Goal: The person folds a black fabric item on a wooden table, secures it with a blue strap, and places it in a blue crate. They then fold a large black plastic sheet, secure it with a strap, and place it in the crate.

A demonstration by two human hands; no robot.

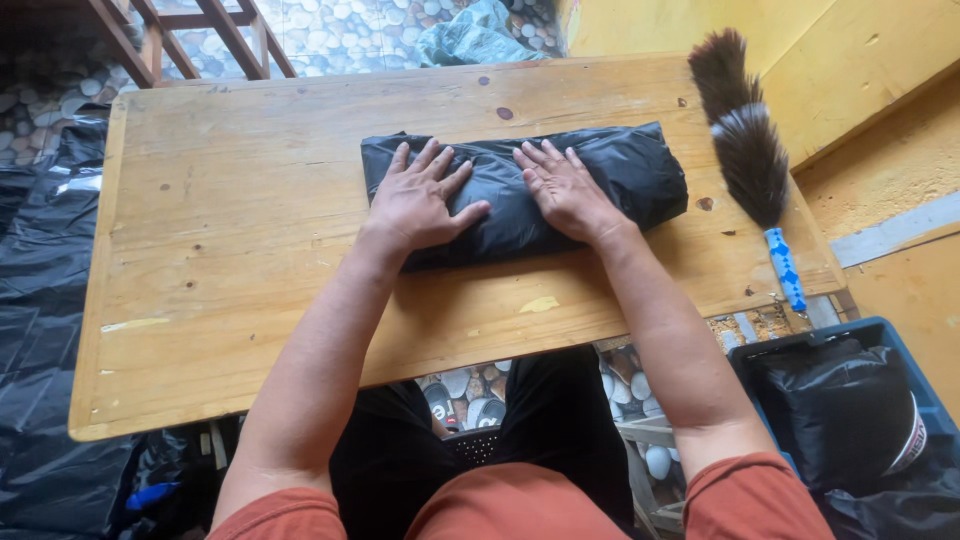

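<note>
A folded black plastic bag, shiny and puffy like a little pillow [540, 185], lies flat near the middle of a long yellow wooden table [250, 300], a bit toward the far edge. Both hands rest on top of it. The left hand [418, 200] presses down on the left part, and the right hand [562, 190] presses on the middle part. The fingers of both hands are spread out flat. They are not curled, and they do not grab anything. They just push down.

A brown and white feather duster with a blue handle [750, 150] lies just beside the bag, at the right end of the table. A blue plastic crate with more black plastic inside [850, 400] sits on the floor at the right. Crinkled black plastic sheets [45, 300] cover the floor at the left.

The plastic looks slippery and springy. If the hands lift off, the folds may pop open again. If one hand pushes sideways, the bag may slide and bump the duster, which hangs partly over the table edge and may fall.
</note>
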